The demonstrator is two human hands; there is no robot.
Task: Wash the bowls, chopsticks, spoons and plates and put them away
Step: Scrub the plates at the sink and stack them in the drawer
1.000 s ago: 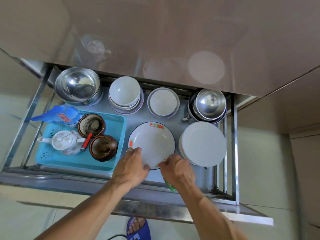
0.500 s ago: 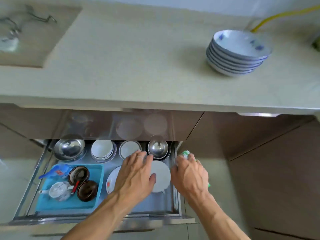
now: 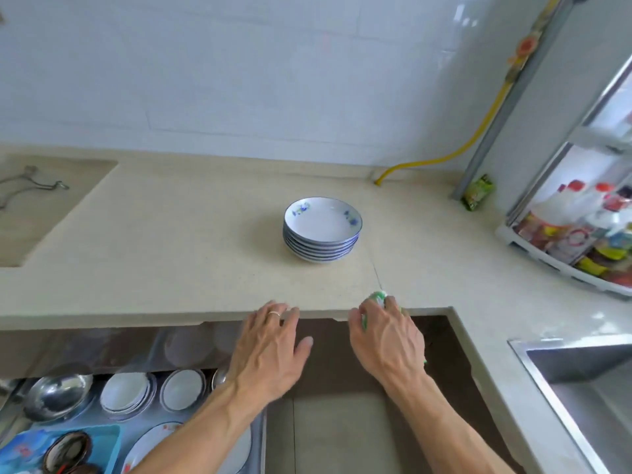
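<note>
A stack of several white plates with blue rims and flower prints (image 3: 322,229) stands on the beige counter (image 3: 191,254). My left hand (image 3: 272,343), with a ring on one finger, hovers open at the counter's front edge, holding nothing. My right hand (image 3: 386,333) is just to its right and grips a green and white cloth (image 3: 378,297). Below at the left, the pulled-out drawer (image 3: 260,436) holds a steel bowl (image 3: 58,395), white bowls (image 3: 128,393), a small white dish (image 3: 183,388) and a flowered plate (image 3: 150,446).
A steel sink (image 3: 581,378) is at the lower right. A rack of bottles and packets (image 3: 578,234) stands at the right edge of the counter. A yellow hose (image 3: 455,153) runs along the wall. A blue tray with brown cups (image 3: 68,449) lies in the drawer.
Both hands rose from the flowered plate in the drawer up to the counter's front edge. My view lifted from the drawer to the counter and the plate stack.
</note>
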